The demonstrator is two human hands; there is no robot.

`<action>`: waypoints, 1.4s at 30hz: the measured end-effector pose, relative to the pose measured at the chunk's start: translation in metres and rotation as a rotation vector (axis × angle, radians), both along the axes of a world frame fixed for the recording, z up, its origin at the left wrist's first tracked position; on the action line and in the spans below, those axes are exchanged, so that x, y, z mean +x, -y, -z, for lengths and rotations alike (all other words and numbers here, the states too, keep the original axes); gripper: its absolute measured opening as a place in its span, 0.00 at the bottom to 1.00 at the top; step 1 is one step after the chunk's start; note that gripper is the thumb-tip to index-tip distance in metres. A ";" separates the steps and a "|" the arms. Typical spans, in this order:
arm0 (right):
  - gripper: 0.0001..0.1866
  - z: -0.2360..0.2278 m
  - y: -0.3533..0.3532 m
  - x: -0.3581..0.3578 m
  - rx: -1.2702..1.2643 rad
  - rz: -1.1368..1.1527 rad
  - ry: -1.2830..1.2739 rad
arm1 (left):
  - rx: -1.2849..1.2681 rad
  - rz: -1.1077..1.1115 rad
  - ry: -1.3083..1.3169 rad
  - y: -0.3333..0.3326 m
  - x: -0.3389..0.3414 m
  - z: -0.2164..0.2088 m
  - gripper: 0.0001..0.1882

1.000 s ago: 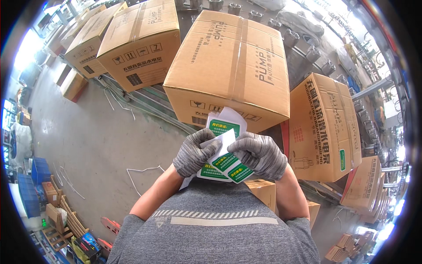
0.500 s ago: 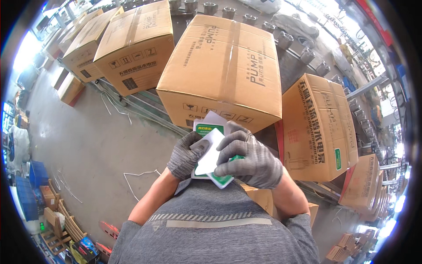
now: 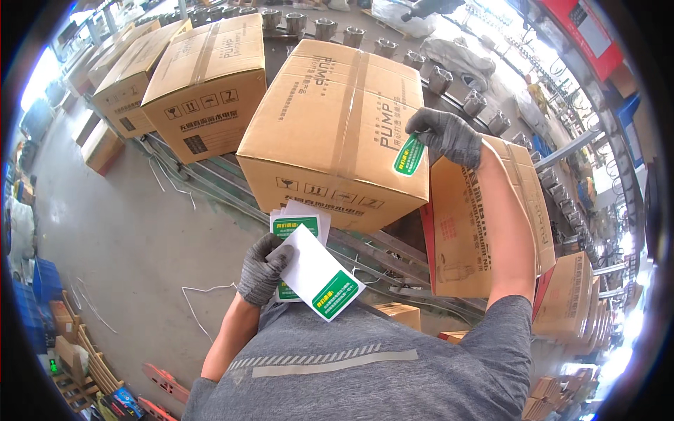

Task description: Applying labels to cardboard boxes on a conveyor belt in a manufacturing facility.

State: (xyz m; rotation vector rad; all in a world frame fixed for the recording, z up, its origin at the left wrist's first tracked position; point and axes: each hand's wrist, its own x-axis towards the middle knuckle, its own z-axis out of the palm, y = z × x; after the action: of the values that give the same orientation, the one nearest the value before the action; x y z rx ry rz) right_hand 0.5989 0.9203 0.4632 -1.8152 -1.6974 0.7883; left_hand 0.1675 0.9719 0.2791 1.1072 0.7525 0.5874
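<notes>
My gloved left hand (image 3: 265,269) is closed on several white sticker sheets (image 3: 302,263) with green labels, fanned out in front of my chest. The uppermost sheet is white over most of its face and has one green label near its lower end. My gloved right hand (image 3: 444,137) pinches the upper end of a single green sticker (image 3: 409,156) with a white border. That sticker lies over the right side of the top of a large taped cardboard carton (image 3: 337,112); whether it touches the cardboard I cannot tell.
More cartons stand in the row: one (image 3: 203,84) to the left, another (image 3: 484,224) to the right with printed sides. They rest on a metal rail conveyor (image 3: 217,186). Behind them are rows of metal cylindrical parts (image 3: 325,29). White straps (image 3: 189,309) lie on the grey floor.
My right hand has left the sheets and moved up and right to the carton top with a green sticker. My left hand, with the sheets, has shifted slightly left and down.
</notes>
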 end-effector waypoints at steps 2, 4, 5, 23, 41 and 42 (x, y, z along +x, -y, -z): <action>0.11 0.012 -0.009 0.006 0.010 -0.024 0.028 | 0.033 0.000 -0.015 -0.001 -0.003 0.002 0.10; 0.12 0.019 -0.017 0.005 0.013 -0.025 0.090 | 0.014 -0.024 -0.014 0.001 -0.004 -0.001 0.10; 0.16 0.022 -0.018 0.005 -0.027 -0.015 0.209 | -0.005 -0.043 -0.012 0.002 -0.004 -0.003 0.10; 0.15 0.060 -0.003 0.002 -0.149 0.269 -1.049 | -0.047 -0.100 0.097 -0.002 -0.003 -0.013 0.14; 0.29 0.073 -0.030 -0.265 -0.011 -0.224 -0.534 | -0.035 -0.408 0.213 -0.085 -0.073 -0.025 0.11; 0.26 0.068 -0.039 -0.274 -0.011 -0.246 -0.502 | -0.019 -0.403 0.187 -0.091 -0.082 -0.023 0.10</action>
State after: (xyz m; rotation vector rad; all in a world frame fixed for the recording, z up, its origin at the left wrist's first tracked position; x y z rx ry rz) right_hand 0.3250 0.9592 0.3950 -1.2792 -1.5855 1.2370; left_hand 0.0852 1.0630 0.3021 0.8716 0.8206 1.0079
